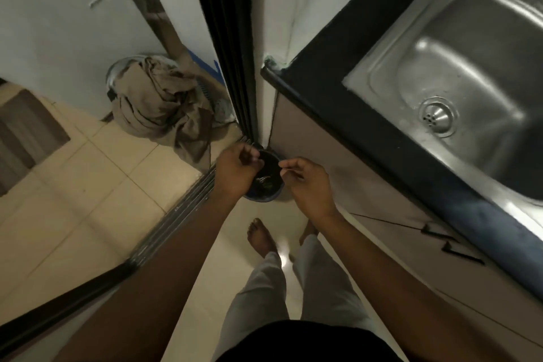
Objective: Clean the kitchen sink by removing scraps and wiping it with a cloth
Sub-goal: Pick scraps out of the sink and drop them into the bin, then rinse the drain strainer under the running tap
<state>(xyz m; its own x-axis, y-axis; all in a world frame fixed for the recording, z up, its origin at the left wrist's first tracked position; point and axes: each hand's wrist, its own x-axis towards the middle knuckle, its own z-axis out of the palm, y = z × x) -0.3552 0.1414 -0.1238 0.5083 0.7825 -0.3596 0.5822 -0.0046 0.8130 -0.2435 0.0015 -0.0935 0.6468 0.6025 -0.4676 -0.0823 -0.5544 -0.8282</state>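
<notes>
A small dark bin (269, 185) with a blue rim stands on the floor against the cabinet corner, with a few scraps (264, 181) inside. Both hands hover right over it. My left hand (235, 169) has its fingers curled toward the thumb above the bin's left rim. My right hand (308, 182) holds its fingertips pinched together above the right rim. Whether either hand holds a scrap is too small to tell. The steel sink (458, 73) lies at the upper right, its basin bare around the drain strainer (437, 116). No cloth for wiping is visible at the sink.
A black countertop edge (338, 114) runs diagonally beside the sink, above beige cabinet doors (367, 200). A black sliding-door frame (229, 47) and its floor track (176, 214) lie left of the bin. A crumpled brown fabric heap (158, 103) sits on a basket. My bare feet (261, 236) stand on tiled floor.
</notes>
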